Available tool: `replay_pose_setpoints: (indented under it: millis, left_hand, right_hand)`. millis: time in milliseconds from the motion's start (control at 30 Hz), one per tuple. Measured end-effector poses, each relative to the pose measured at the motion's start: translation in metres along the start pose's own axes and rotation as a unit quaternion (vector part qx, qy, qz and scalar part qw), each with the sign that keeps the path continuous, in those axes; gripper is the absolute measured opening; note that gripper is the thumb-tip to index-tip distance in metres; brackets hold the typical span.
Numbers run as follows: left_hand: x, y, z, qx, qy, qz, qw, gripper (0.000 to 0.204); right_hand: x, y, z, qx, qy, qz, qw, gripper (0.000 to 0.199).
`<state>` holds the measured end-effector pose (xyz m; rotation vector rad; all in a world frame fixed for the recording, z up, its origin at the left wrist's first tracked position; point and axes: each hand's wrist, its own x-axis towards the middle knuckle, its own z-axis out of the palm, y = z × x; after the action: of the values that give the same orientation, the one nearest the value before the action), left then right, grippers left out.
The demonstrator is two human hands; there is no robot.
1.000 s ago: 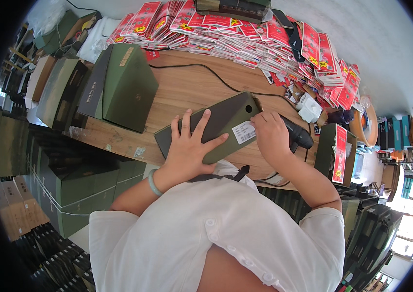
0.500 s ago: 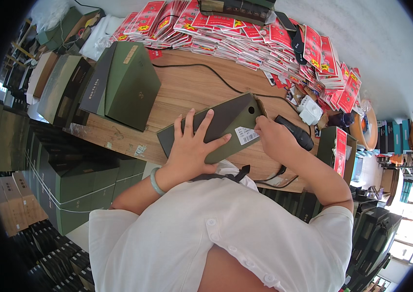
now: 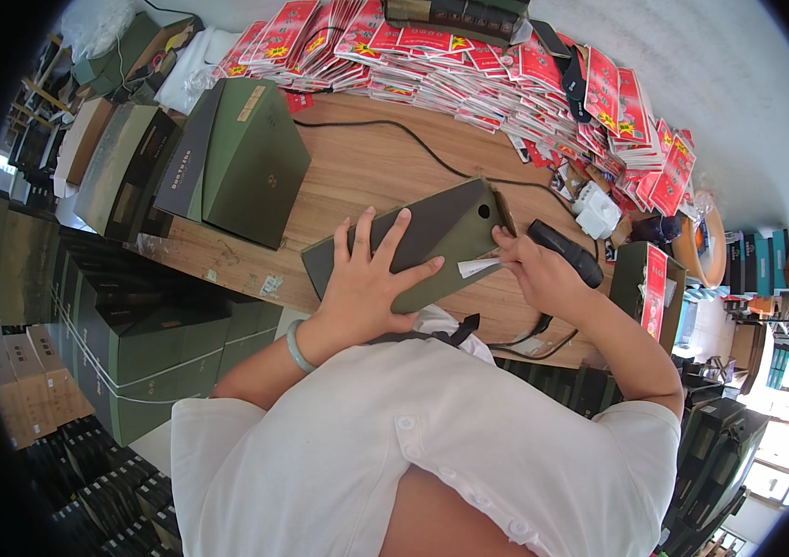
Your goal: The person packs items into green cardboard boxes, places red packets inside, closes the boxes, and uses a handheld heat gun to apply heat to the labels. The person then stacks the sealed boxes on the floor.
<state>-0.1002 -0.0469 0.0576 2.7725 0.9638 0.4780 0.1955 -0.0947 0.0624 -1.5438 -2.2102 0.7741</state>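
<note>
Where the wood-grained worktop meets your body at its front edge, a long olive-green and dark-grey cardboard box lies aslant, its long axis running from the front-left toward the back-right corner. Your left hand is spread wide and flat on the box's left half, gripping nothing between its fingers. Your right hand is narrowed to a pinch at the box's right end, on the side toward the worktop's right edge; a black handheld scanner lies just beyond it. The small white paper label sits directly left of your right fingertips, which seem to hold its right end; your left thumb is near but apart. Half a second ago the label shows its printed face flat on the box; now it appears bent up into a narrow sliver, while your left hand stays put.
</note>
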Motion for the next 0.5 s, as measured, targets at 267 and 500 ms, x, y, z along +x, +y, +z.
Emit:
replay_pose_setpoints:
  millis: [267, 500]
  left_hand:
    - [0.001, 0.000, 0.001, -0.005, 0.004, -0.001, 1.000, 0.064]
    - [0.003, 0.000, 0.000, -0.009, -0.008, -0.005, 1.000, 0.066]
  right_hand:
    - [-0.012, 0.018, 0.009, -0.014, 0.043, -0.103, 0.994, 0.017]
    - [-0.016, 0.029, 0.018, -0.001, 0.096, -0.156, 0.983, 0.017]
